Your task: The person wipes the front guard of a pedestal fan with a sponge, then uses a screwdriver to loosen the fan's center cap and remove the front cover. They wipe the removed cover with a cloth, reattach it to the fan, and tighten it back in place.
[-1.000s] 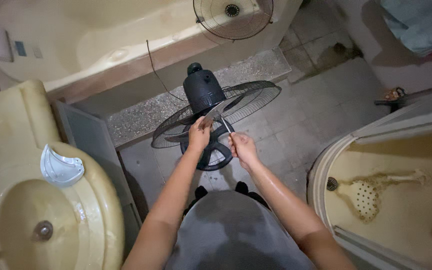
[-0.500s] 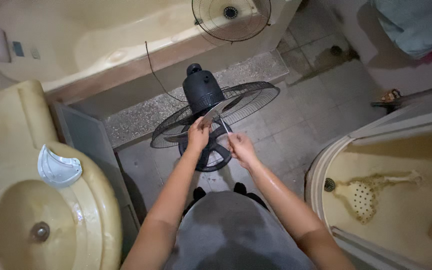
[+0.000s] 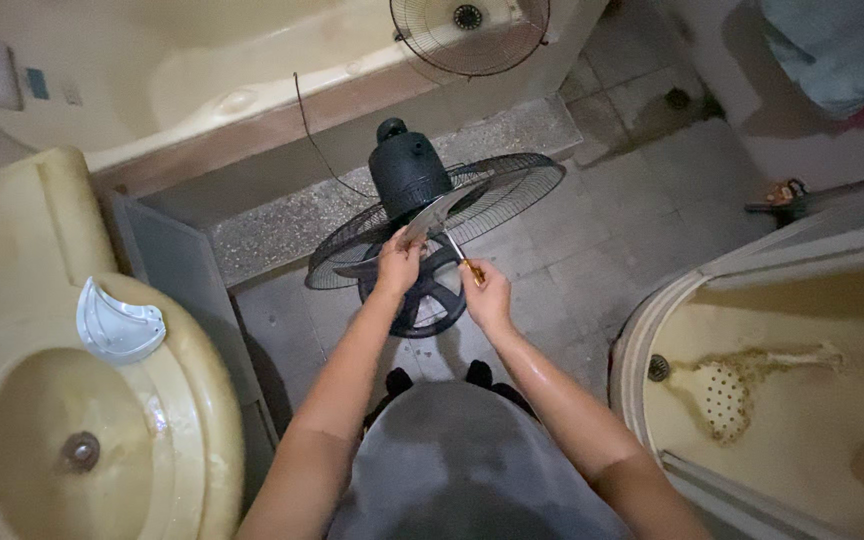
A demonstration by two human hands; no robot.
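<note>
From the head camera, looking straight down in a tiled bathroom: a dark pedestal fan [image 3: 422,210] stands on the grey floor tiles [image 3: 602,240] in front of the person, its motor housing uppermost and its rear wire guard [image 3: 497,195] spread around it, the round base [image 3: 430,290] below. The left hand [image 3: 399,262] is closed, pinching the edge of a pale grey fan blade [image 3: 432,214] just beside the motor housing. The right hand [image 3: 487,295] is curled tight around the orange handle of a screwdriver [image 3: 460,257], whose shaft angles up towards the fan's hub. A second wire guard [image 3: 467,35] lies apart in the cream bathtub [image 3: 182,75] behind. A cream washbasin [image 3: 42,440] with a white soap dish [image 3: 117,322] sits at left; a shower tray [image 3: 782,400] at right.
</note>
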